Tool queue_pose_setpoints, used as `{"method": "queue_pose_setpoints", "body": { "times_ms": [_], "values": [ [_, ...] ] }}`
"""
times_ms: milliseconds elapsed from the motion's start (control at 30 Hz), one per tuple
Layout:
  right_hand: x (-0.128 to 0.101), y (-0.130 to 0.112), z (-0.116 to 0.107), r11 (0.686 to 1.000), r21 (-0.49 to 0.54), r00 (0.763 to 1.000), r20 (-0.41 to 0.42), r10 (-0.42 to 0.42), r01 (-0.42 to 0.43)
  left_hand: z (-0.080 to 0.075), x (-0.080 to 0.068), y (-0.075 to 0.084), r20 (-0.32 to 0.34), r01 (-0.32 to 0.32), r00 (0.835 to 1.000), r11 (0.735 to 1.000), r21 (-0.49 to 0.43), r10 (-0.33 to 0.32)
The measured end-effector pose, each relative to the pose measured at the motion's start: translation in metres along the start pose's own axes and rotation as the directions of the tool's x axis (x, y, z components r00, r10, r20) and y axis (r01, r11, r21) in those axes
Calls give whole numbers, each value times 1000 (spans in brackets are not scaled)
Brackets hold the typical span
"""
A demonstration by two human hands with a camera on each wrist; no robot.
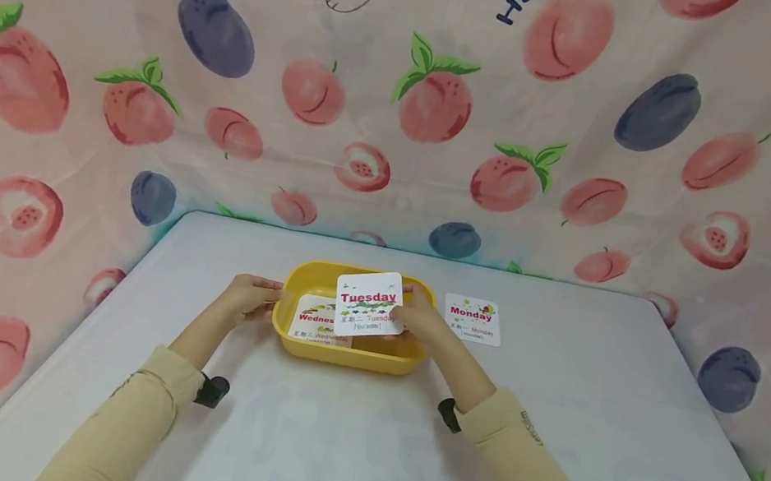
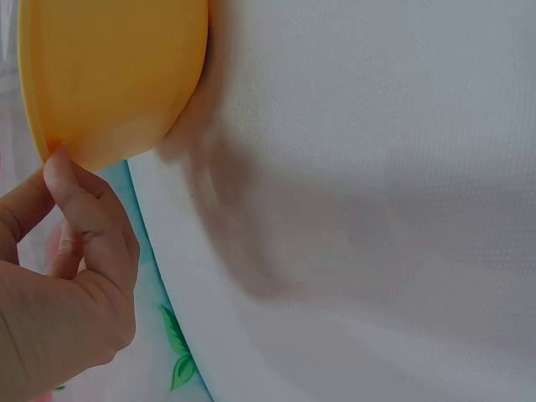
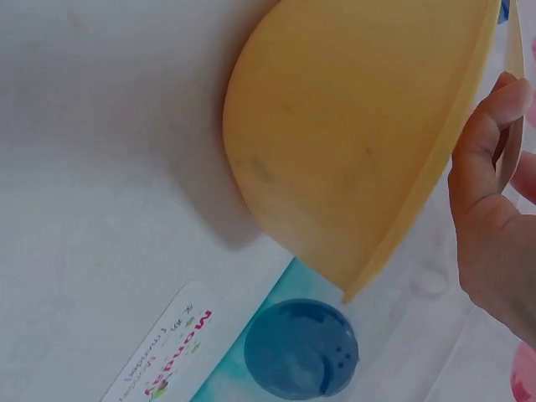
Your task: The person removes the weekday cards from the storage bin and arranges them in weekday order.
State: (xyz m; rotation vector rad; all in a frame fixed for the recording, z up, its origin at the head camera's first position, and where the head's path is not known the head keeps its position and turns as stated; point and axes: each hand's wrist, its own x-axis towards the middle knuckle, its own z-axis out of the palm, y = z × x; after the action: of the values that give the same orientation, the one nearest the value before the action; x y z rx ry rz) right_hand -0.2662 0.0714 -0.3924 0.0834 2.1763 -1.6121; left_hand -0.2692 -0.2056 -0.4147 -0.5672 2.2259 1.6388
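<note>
A yellow tray (image 1: pixel 310 341) sits mid-table with a "Wednesday" card (image 1: pixel 318 322) lying inside it. My right hand (image 1: pixel 421 320) pinches a white "Tuesday" card (image 1: pixel 369 308) and holds it tilted above the tray. My left hand (image 1: pixel 255 298) holds the tray's left rim; in the left wrist view the left hand (image 2: pixel 59 276) has its thumb against the yellow tray (image 2: pixel 109 75) edge. The right wrist view shows the tray (image 3: pixel 352 142) from outside, with the right hand (image 3: pixel 494 218) by its rim. A "Monday" card (image 1: pixel 472 319) lies flat on the table to the tray's right.
The white table (image 1: pixel 546 464) is enclosed by a pink fruit-print cloth (image 1: pixel 407 94) behind and at both sides. The "Monday" card (image 3: pixel 163 360) appears near the table's edge in the right wrist view, next to a blue plum print.
</note>
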Motion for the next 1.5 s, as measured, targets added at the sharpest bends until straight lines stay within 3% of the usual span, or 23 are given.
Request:
{"method": "queue_pose_setpoints", "body": {
  "times_ms": [200, 467, 700, 1033, 1233, 1500],
  "values": [
    [-12, 4, -14, 999, 17, 999, 15, -48, 47, 1, 0, 1, -9, -10, 1000, 1000, 8, 10],
    [-29, 23, -27, 1000, 16, 999, -28, -24, 24, -2, -6, -11, 10, -6, 1000, 1000, 2, 6],
    [-40, 40, -54, 999, -17, 998, -24, -51, 51, -5, -5, -16, 15, -9, 1000, 1000, 2, 9],
    [-39, 67, -90, 994, 3, 994, 1, -105, 105, -11, -6, -19, -11, 12, 1000, 1000, 18, -11],
    [-36, 79, -122, 997, -27, 995, -69, -74, 72, -5, -2, -12, 3, -13, 1000, 1000, -9, 13],
    [-33, 90, -162, 1000, -11, 984, -176, -7, 5, 2, 1, 0, 11, -12, 1000, 1000, 21, 11]
  ]
}}
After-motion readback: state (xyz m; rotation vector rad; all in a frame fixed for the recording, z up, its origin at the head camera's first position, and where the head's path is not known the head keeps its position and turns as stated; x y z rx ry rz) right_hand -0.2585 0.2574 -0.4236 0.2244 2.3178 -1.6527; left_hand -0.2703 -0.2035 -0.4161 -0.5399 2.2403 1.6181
